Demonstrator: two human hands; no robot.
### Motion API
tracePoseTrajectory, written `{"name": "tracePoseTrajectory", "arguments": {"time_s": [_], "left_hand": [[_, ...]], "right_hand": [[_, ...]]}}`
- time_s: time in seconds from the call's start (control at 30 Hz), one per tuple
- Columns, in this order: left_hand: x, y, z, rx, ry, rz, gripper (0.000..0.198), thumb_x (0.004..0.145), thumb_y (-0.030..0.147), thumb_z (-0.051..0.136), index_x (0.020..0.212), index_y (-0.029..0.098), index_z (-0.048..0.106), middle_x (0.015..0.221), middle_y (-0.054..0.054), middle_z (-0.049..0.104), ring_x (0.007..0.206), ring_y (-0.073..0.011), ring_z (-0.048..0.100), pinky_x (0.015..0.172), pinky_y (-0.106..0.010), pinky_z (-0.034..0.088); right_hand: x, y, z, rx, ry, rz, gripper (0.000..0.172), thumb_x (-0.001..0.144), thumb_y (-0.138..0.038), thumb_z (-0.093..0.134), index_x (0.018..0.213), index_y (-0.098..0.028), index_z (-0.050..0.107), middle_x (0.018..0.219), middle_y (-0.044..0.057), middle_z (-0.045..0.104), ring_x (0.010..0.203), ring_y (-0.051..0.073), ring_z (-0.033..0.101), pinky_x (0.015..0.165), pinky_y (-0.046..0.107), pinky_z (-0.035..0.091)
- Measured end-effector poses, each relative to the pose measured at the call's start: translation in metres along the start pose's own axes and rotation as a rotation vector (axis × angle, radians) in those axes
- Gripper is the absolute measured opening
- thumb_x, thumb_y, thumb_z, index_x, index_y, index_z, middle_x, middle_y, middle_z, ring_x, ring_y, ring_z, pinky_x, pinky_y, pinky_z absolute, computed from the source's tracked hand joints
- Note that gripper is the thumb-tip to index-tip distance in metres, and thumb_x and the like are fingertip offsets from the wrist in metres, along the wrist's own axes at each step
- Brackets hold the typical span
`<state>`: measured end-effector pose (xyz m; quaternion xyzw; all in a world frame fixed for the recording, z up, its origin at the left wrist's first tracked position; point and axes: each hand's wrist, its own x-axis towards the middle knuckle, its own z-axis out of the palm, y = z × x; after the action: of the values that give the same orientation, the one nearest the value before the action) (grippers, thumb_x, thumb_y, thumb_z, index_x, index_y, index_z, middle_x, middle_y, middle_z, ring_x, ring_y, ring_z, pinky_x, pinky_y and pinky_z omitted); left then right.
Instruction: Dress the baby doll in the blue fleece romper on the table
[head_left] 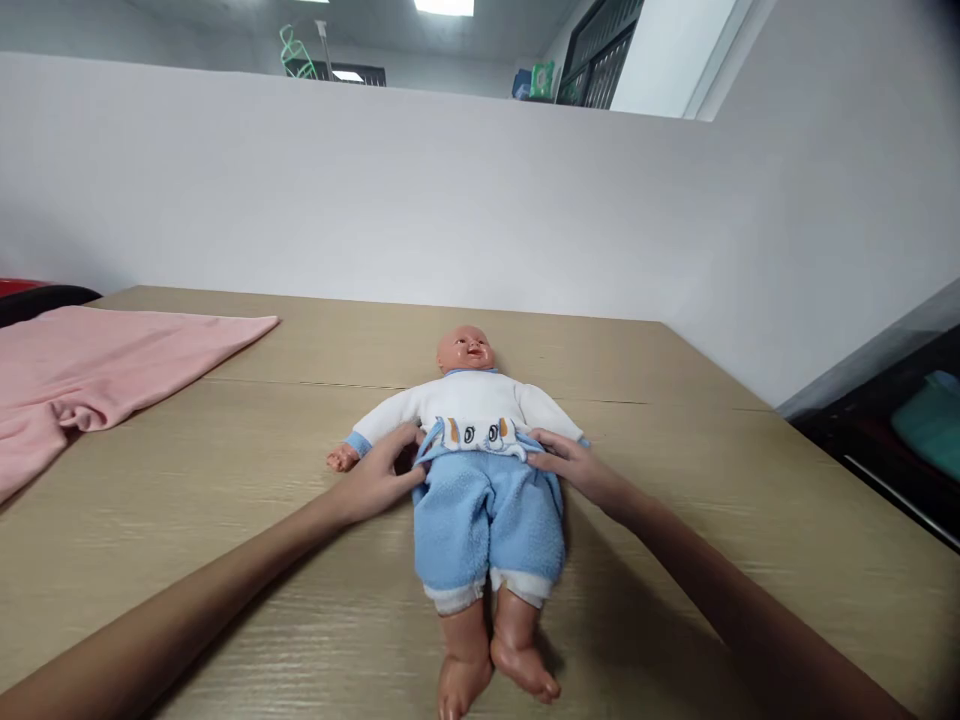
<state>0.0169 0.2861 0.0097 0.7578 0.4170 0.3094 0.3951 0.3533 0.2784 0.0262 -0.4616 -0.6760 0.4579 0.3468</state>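
Observation:
A baby doll [466, 352] lies on its back on the wooden table, head away from me and bare feet toward me. It wears a white top [472, 392] with blue cuffs and light blue fleece shorts [487, 515] with white hems. A folded-looking band with printed eyes [481, 434] crosses its waist. My left hand [384, 474] is at the left side of the waist, fingers and thumb closed on the edge of the blue clothing. On the right side, my right hand [574, 465] pinches the other edge at the waist.
Pink cloth [127, 350] lies spread on the table [300, 600] at the left. A white wall [375, 200] stands behind the table. Dark objects with a green cloth [930, 420] are beyond the right edge, and a black and red object [45, 297] is at the far left.

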Motion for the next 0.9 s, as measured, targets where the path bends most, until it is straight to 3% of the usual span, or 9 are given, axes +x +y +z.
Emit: {"name": "tracePoseTrajectory", "arguments": {"time_s": [0.07,0.17,0.3,0.4,0.53,0.63,0.73,0.9], "left_hand": [[-0.007,-0.004,0.005,-0.022,0.001,-0.002,0.017,0.096,0.035,0.063,0.104,0.021,0.057,0.104,-0.001,0.059,0.1,-0.0224,0.056,0.095,-0.034,0.045],[-0.007,-0.01,0.013,-0.207,0.012,-0.074,0.024,0.099,0.044,0.065,0.107,0.022,0.059,0.104,-0.001,0.061,0.102,-0.0231,0.056,0.097,-0.034,0.045],[0.0,-0.014,0.024,-0.718,0.073,-0.23,0.04,0.092,0.058,0.078,0.104,0.022,0.064,0.096,-0.001,0.066,0.094,-0.0222,0.059,0.09,-0.033,0.047],[0.002,-0.012,0.029,-0.965,0.052,-0.324,0.042,0.088,0.056,0.084,0.108,0.022,0.07,0.103,-0.005,0.073,0.099,-0.0246,0.064,0.096,-0.036,0.048],[0.001,-0.007,0.021,-0.836,0.072,-0.262,0.036,0.085,0.052,0.086,0.099,0.021,0.073,0.098,-0.004,0.072,0.097,-0.0252,0.062,0.093,-0.035,0.047],[0.002,0.0,0.012,-0.539,0.111,-0.097,0.035,0.09,0.054,0.082,0.098,0.021,0.072,0.096,-0.002,0.066,0.094,-0.023,0.058,0.087,-0.032,0.045],[0.01,0.009,0.007,-0.331,0.123,-0.025,0.036,0.099,0.057,0.072,0.106,0.022,0.07,0.101,-0.001,0.064,0.096,-0.0221,0.057,0.088,-0.031,0.044],[0.03,0.009,0.01,-0.368,0.143,-0.043,0.045,0.102,0.066,0.062,0.105,0.021,0.065,0.096,0.0,0.062,0.087,-0.0195,0.054,0.078,-0.029,0.043]], "right_hand": [[-0.02,0.009,0.002,0.083,0.018,0.068,0.051,0.085,-0.066,0.082,0.116,-0.026,0.081,0.122,0.007,0.079,0.127,0.034,0.069,0.117,0.053,0.052],[-0.036,0.03,0.014,0.331,0.094,0.179,0.052,0.086,-0.067,0.084,0.121,-0.029,0.079,0.13,0.007,0.079,0.135,0.034,0.067,0.123,0.053,0.048],[-0.034,0.052,0.033,0.669,0.243,0.286,0.06,0.084,-0.068,0.084,0.132,-0.034,0.074,0.131,0.005,0.081,0.131,0.033,0.071,0.117,0.051,0.055],[-0.029,0.055,0.038,0.653,0.251,0.336,0.067,0.083,-0.069,0.085,0.139,-0.035,0.072,0.136,0.005,0.079,0.132,0.033,0.071,0.118,0.05,0.054],[-0.03,0.043,0.029,0.449,0.179,0.221,0.065,0.078,-0.071,0.088,0.128,-0.031,0.076,0.132,0.007,0.079,0.13,0.036,0.069,0.116,0.05,0.053],[-0.032,0.024,0.021,0.156,0.148,0.047,0.044,0.09,-0.065,0.079,0.11,-0.026,0.075,0.109,0.005,0.077,0.109,0.03,0.07,0.098,0.041,0.057],[-0.024,-0.001,0.018,-0.146,0.127,-0.012,0.038,0.096,-0.061,0.07,0.1,-0.024,0.067,0.094,0.002,0.069,0.092,0.025,0.065,0.084,0.036,0.053],[0.01,-0.016,0.019,-0.31,0.096,-0.065,0.033,0.096,-0.056,0.071,0.105,-0.025,0.065,0.095,0.0,0.069,0.093,0.024,0.064,0.087,0.035,0.048]]}}
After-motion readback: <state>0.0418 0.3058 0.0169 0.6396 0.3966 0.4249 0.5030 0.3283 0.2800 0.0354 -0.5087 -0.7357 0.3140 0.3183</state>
